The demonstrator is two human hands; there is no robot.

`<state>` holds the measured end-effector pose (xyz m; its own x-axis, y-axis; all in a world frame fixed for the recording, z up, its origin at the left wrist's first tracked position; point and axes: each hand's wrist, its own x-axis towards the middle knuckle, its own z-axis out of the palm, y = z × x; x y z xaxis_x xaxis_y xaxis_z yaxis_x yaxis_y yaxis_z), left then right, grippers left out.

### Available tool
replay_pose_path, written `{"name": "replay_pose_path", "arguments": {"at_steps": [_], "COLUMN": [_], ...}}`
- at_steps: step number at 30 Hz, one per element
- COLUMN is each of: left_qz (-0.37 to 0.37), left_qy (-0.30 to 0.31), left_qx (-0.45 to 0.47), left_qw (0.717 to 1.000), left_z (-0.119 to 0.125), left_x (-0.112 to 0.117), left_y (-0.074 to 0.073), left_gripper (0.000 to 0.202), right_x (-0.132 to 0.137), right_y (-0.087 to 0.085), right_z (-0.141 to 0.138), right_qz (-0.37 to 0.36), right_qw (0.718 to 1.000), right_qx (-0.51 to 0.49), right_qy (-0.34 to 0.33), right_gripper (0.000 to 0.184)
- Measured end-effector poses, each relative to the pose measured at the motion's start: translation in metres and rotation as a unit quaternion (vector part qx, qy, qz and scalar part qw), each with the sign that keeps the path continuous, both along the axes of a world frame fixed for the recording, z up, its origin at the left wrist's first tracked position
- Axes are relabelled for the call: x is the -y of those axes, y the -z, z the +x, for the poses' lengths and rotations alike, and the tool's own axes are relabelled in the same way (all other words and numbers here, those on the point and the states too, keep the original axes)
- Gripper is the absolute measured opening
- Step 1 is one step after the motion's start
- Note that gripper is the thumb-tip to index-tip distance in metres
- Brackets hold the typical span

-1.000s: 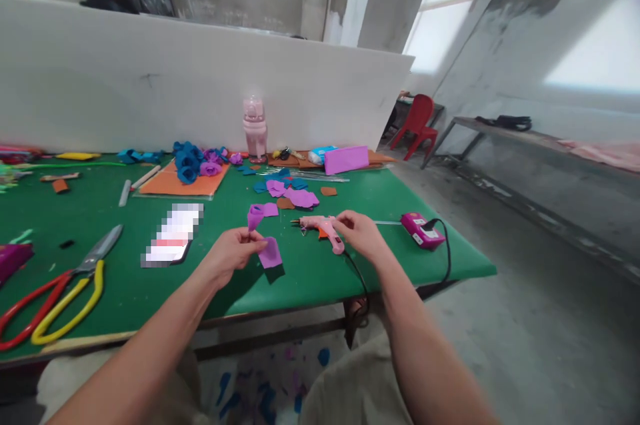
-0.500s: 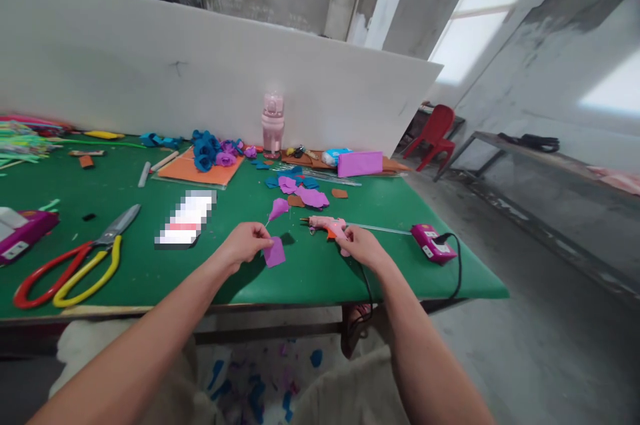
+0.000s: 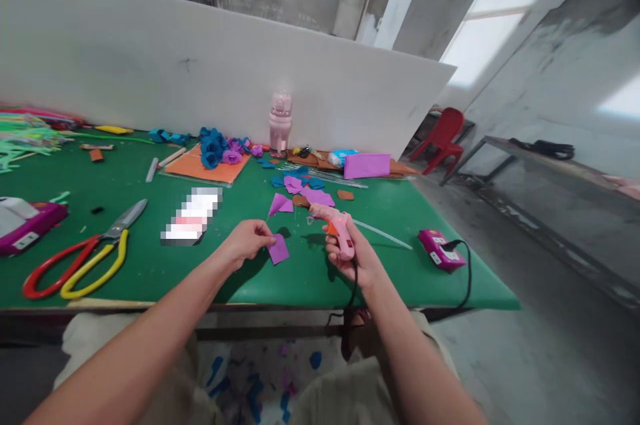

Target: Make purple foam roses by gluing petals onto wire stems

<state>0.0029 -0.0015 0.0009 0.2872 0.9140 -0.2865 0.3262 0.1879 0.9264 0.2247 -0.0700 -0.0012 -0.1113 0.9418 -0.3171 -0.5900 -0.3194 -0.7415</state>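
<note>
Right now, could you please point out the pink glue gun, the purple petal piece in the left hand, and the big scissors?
pink glue gun (image 3: 336,221), head view, on its body above the grip.
purple petal piece (image 3: 279,249), head view, on its flat middle.
scissors (image 3: 95,257), head view, on the yellow handle.

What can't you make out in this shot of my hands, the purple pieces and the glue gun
- Head view: the flat item beside the scissors is pixelated.
- The glue gun grip is hidden inside the right hand.
- What the left hand pinches above the purple petal, a thin stem perhaps, is too small to tell.
- The pink-and-white item is cut off at the left edge.
</note>
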Motion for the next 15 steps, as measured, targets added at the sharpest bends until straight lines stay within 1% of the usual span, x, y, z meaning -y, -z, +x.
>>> {"name": "replay_pose_path", "arguments": {"at_steps": [2,4,6,8,11,13,15], "left_qz": [0.001,0.004,0.005,0.005,0.008,0.015,0.032], "left_qy": [0.002,0.004,0.006,0.008,0.011,0.011,0.009], "left_qx": [-0.001,-0.001,-0.003,-0.006,-0.009,-0.014,-0.027], "left_qw": [1.000,1.000,1.000,1.000,1.000,1.000,0.999], "left_z": [0.000,0.000,-0.001,-0.002,-0.002,-0.002,-0.002], "left_x": [0.000,0.000,0.000,-0.001,-0.001,-0.001,-0.001], "left_y": [0.001,0.001,0.001,0.001,0.003,0.004,0.005], "left_gripper": [0.021,0.021,0.021,0.020,0.019,0.018,0.016], "right_x": [-0.001,0.000,0.004,0.010,0.021,0.027,0.030], "right_y": [0.002,0.001,-0.002,-0.008,-0.019,-0.025,-0.030], "right_z": [-0.004,-0.006,-0.006,-0.004,0.000,0.000,0.000], "right_qz": [-0.001,0.015,0.047,0.077,0.095,0.102,0.110], "right_qw": [1.000,0.997,0.990,0.977,0.940,0.906,0.877], "right_qx": [0.028,0.076,0.130,0.192,0.314,0.397,0.455], "right_qy": [0.007,0.013,-0.007,-0.047,-0.098,-0.107,-0.109], "right_gripper": [0.035,0.031,0.031,0.034,0.040,0.042,0.042]}}
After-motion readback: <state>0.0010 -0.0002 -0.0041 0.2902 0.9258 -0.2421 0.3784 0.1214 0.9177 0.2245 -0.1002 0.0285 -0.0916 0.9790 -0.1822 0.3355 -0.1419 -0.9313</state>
